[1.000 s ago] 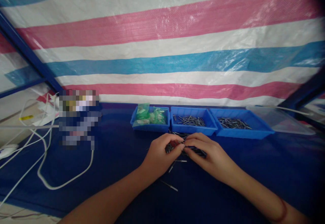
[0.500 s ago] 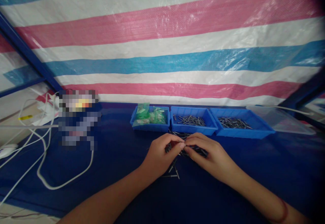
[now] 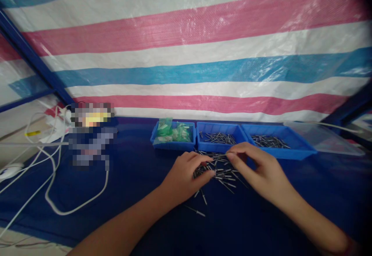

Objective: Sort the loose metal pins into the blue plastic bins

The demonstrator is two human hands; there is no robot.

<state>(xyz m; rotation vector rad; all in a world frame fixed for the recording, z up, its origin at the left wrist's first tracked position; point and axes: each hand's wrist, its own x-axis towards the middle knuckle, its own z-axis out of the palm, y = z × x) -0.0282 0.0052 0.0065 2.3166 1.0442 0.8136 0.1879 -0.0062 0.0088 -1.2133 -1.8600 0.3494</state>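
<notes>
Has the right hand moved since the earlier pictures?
Yes: against the middle blue bin, the right hand has moved rightward, its fingertips nearer the bin.

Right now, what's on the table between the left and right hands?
In the head view, a loose pile of thin metal pins lies between the left hand and the right hand, spread on the blue table.
</notes>
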